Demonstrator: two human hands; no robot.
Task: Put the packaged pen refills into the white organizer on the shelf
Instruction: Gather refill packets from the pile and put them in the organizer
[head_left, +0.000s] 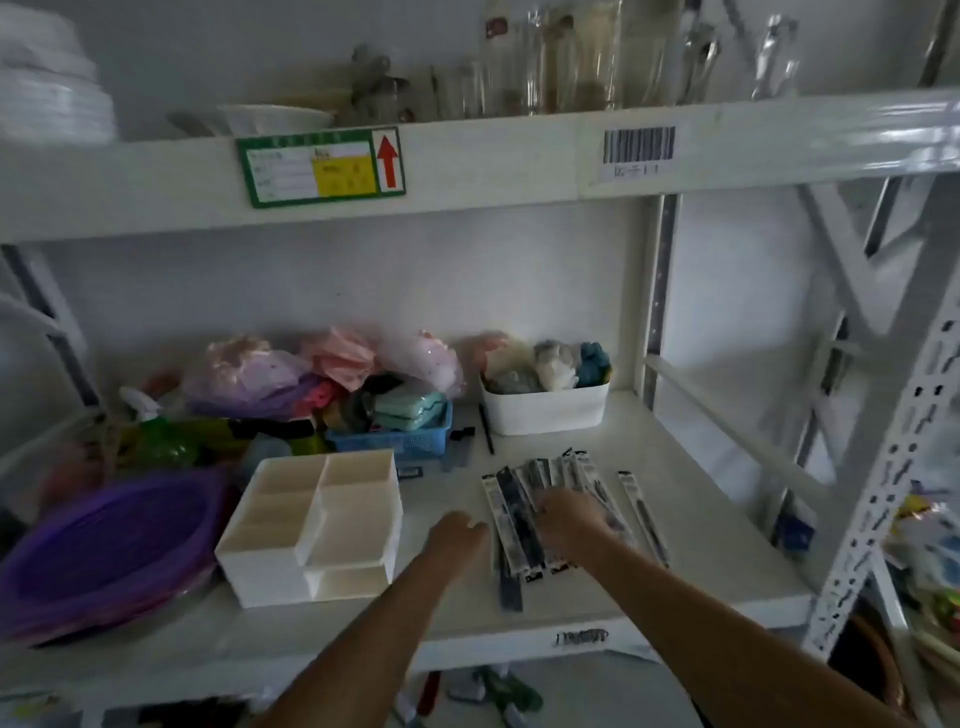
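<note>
White metal shelving (675, 587) fills the view, lit dimly, and its middle shelf carries the work. Long, narrow black-and-clear packaged pen refills (524, 499) lie fanned out on the shelf, just right of the white plastic compartmented organizer (311, 525), whose open-topped compartments appear empty. One more packet (641, 512) lies apart, further right of the organizer than the fan. The right hand (569, 519) rests on the fan, fingers curled down onto several packets, apparently to gather them into one bundle; whether they are clamped on any cannot be told through the blur. The left hand (457, 535) sits between organizer and fan, touching or nearly touching the fan's near edge, likely to square the packets; its fingers are bent under and their state cannot be told. Behind the organizer stand a blue perforated plastic basket (410, 441) of soft items and a white rectangular bin (545, 410) of bundled cloth; a purple round basin (104, 545) sits to the organizer's left. Nothing stands between the fan and the organizer, so the short path leftward looks clear.
</note>
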